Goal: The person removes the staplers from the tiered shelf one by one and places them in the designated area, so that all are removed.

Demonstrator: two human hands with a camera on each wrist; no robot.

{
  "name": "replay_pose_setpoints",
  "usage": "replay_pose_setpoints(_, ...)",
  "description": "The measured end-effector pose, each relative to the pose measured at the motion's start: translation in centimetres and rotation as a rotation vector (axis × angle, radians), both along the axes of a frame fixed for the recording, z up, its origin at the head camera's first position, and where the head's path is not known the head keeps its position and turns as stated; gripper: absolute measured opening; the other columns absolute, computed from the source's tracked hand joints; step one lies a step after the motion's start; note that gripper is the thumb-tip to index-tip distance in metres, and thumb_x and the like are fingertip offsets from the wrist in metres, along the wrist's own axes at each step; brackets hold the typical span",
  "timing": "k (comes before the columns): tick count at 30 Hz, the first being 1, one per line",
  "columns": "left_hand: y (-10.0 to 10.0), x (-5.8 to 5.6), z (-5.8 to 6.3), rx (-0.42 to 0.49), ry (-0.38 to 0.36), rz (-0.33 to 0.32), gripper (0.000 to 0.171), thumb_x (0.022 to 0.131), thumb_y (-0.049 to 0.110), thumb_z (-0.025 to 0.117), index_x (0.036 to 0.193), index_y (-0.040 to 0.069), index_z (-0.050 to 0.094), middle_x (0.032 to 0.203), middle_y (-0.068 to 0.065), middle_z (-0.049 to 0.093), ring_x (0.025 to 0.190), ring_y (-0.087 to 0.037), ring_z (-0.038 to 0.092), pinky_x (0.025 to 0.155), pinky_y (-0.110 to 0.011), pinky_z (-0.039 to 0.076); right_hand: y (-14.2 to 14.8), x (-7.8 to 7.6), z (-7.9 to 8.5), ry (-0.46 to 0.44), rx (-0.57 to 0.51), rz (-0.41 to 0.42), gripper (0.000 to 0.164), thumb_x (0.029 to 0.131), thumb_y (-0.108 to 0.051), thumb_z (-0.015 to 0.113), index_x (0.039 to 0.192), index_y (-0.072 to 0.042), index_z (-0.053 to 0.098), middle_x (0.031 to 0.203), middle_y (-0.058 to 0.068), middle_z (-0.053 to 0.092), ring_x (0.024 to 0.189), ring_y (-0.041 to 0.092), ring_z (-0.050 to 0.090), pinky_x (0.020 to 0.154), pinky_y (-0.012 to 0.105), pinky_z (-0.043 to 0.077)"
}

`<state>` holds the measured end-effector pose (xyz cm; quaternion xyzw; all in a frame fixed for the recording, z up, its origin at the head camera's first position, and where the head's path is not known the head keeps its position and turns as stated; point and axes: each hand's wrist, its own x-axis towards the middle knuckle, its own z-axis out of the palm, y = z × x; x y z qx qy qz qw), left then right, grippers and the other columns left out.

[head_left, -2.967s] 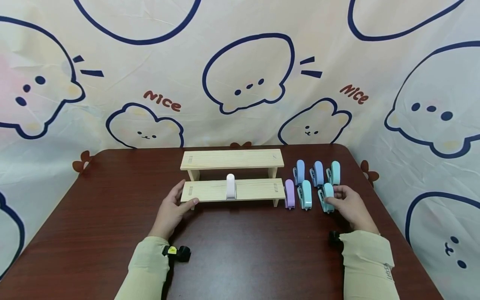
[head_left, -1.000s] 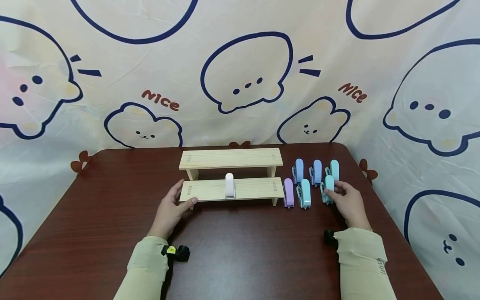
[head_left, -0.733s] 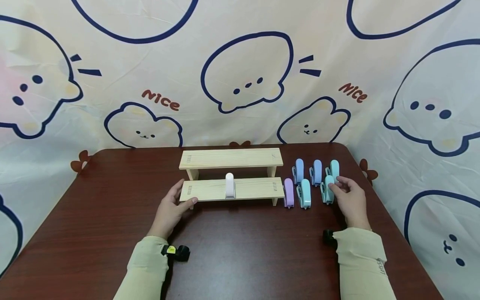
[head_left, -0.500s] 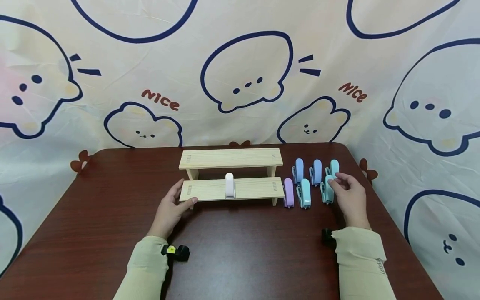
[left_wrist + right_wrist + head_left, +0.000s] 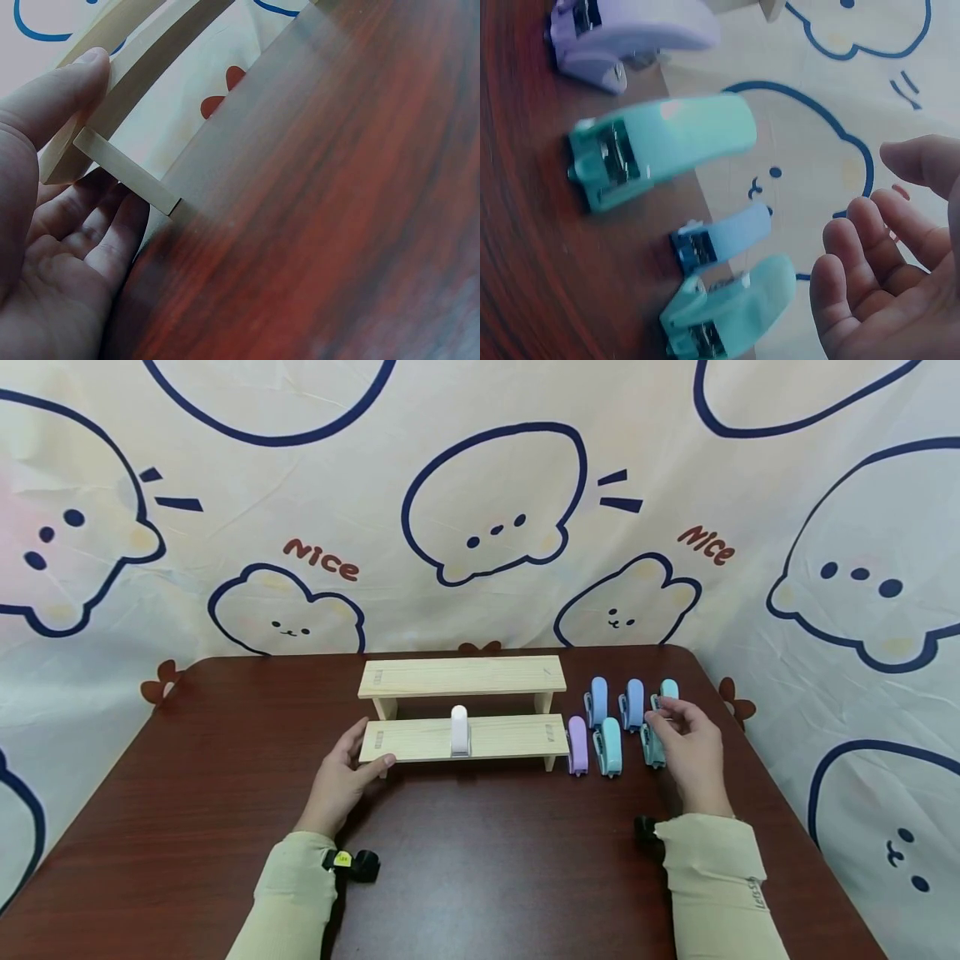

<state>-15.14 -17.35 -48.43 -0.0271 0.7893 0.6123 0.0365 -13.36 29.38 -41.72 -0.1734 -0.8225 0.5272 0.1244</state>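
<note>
My left hand [image 5: 339, 783] grips the left end of the front board of a pale wooden two-step shelf [image 5: 517, 739]. In the left wrist view, the thumb lies over the board [image 5: 142, 67] and the fingers reach beneath it beside a short leg. On the front step stands a white stapler [image 5: 460, 732]. My right hand [image 5: 692, 752] hovers by the right-hand staplers, partly covering a front teal stapler [image 5: 651, 750] and a mint stapler [image 5: 667, 687] behind it. In the right wrist view, its fingers [image 5: 844, 244] are loosely bent, thumb apart, with nothing between them.
Beside the shelf stand a purple stapler [image 5: 577, 746], another teal stapler [image 5: 609, 747] and two blue staplers [image 5: 597, 702] further back. The dark wooden table [image 5: 495, 868] ends at a cartoon-printed cloth backdrop [image 5: 480, 610]. Each wrist carries a small black camera [image 5: 365, 867].
My right hand brought the front teal stapler back towards the mint one, then let go. It has since shifted slightly left, over these two. My left hand keeps hold of the shelf.
</note>
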Motion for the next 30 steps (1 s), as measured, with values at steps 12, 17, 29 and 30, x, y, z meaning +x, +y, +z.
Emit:
replay_pose_setpoints(12,-0.1,-0.1,-0.2,0.001,-0.002,0.006,0.092,0.088,0.025,0.080,0.161,0.015,0.024,0.150,-0.014,0.049,0.109,-0.022,0.058,0.076,-0.022,0.053,-2.0,-0.1,0.5,0.033,-0.003,0.064,0.043,0.099,-0.034,0.065,0.136,-0.011,0.062,0.119,0.007,0.062,0.103,0.017,0.053,0.075,0.015,0.048)
replay_pose_setpoints(17,-0.1,-0.1,-0.2,0.002,0.001,0.002,0.093,0.088,0.026,0.081,0.161,0.015,0.025,0.150,-0.014,0.049,0.109,-0.022,0.058,0.076,-0.022,0.053,-2.9,-0.1,0.3,0.057,0.005,0.111,0.042,0.099,-0.032,0.065,0.134,-0.009,0.062,0.119,0.009,0.062,0.102,0.018,0.054,0.077,0.013,0.048)
replay_pose_setpoints(29,0.0,-0.1,-0.2,0.033,-0.004,-0.009,0.094,0.089,0.022,0.080,0.161,0.014,0.021,0.153,-0.015,0.044,0.111,-0.018,0.057,0.076,-0.025,0.055,-4.6,-0.3,-0.1,0.066,0.033,0.186,0.038,0.100,-0.023,0.064,0.134,-0.006,0.061,0.119,0.011,0.064,0.103,0.022,0.055,0.078,0.015,0.048)
replay_pose_setpoints(30,0.0,-0.1,-0.2,0.034,-0.003,-0.008,0.094,0.089,0.022,0.080,0.161,0.014,0.021,0.153,-0.015,0.044,0.110,-0.017,0.057,0.076,-0.025,0.055,-4.7,-0.3,-0.1,0.063,0.029,0.188,0.039,0.100,-0.023,0.064,0.134,-0.005,0.061,0.119,0.012,0.064,0.103,0.022,0.056,0.078,0.015,0.048)
